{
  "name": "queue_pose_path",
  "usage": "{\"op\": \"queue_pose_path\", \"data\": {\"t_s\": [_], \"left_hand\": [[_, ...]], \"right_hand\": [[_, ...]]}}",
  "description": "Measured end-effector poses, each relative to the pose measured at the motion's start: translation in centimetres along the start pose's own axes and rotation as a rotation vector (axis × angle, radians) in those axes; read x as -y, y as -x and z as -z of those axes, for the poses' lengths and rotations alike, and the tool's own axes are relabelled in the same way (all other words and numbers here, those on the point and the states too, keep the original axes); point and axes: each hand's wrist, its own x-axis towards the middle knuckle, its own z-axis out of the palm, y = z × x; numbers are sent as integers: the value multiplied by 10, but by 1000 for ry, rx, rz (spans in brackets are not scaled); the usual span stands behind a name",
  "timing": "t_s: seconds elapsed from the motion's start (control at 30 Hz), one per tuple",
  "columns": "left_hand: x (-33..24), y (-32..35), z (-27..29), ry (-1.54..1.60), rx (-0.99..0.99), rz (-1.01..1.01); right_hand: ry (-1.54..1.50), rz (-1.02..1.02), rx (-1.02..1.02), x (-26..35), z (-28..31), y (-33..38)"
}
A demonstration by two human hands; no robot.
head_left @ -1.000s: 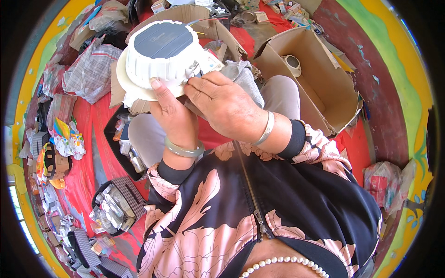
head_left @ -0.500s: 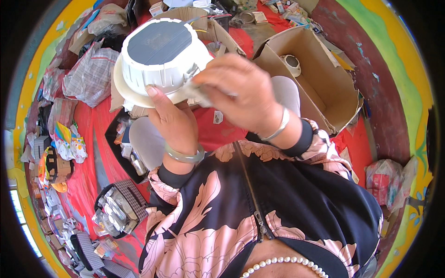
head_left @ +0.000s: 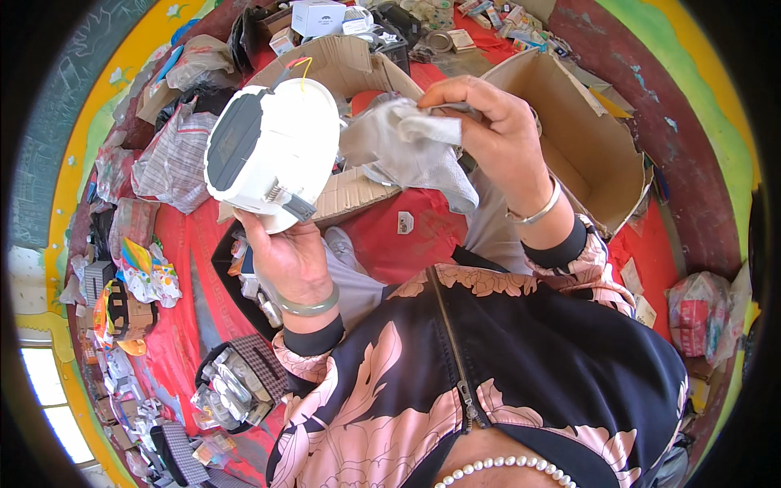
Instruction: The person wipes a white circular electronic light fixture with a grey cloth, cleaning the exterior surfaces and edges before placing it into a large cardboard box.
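A round white recessed downlight (head_left: 281, 154) with a dark grey back is held up in front of me, tilted so its back faces left. My left hand (head_left: 285, 256) is closed on its lower rim, below a spring clip (head_left: 290, 203) on its side. Thin coloured wires stick out at its top. To the right, my right hand (head_left: 508, 134) pinches a grey-white cloth (head_left: 415, 150), which hangs down beside the downlight without touching it.
An open cardboard box (head_left: 362, 69) stands behind the downlight, with a deeper cardboard box (head_left: 586, 154) to the right. Red sheeting (head_left: 415, 236) covers the floor. On the left lie plastic bags (head_left: 175, 159) and a checked bin (head_left: 240, 378) full of small packages.
My right hand has drawn the cloth away from the downlight, up and to the right, and the cloth now hangs loose. My left hand has turned the downlight so its side faces right.
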Motion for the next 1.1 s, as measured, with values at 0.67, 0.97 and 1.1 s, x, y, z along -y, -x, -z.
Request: {"op": "queue_pose_path", "data": {"t_s": [0.67, 0.97, 1.1], "left_hand": [[21, 21, 0, -74, -34, 305], [17, 19, 21, 73, 55, 409], [18, 22, 10, -34, 54, 380]], "right_hand": [[326, 777, -167, 3, -35, -12], [347, 842, -56, 2, -40, -9], [294, 851, -59, 3, -35, -11]]}}
